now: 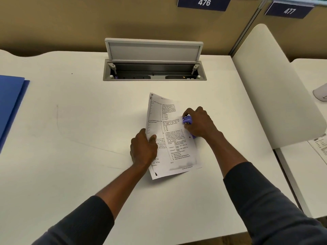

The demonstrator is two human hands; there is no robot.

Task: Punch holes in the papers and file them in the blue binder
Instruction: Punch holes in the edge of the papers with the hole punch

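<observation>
A printed sheet of paper point(174, 138) lies in the middle of the white desk point(70, 129), its left edge lifted. My left hand point(143, 149) grips that left edge, thumb on top. My right hand point(199, 122) is closed over a small purple hole punch point(187, 119) set on the paper's right edge; most of the punch is hidden under my fingers. A dark hole shows in the paper just below the punch. The blue binder point(10, 101) lies closed at the desk's far left edge, partly out of frame.
An open cable hatch point(154, 69) with its lid raised sits in the desk at the back centre. A white divider panel point(270, 85) stands at the right, with more printed papers point(321, 145) on the neighbouring desk beyond it. Tan partition wall behind.
</observation>
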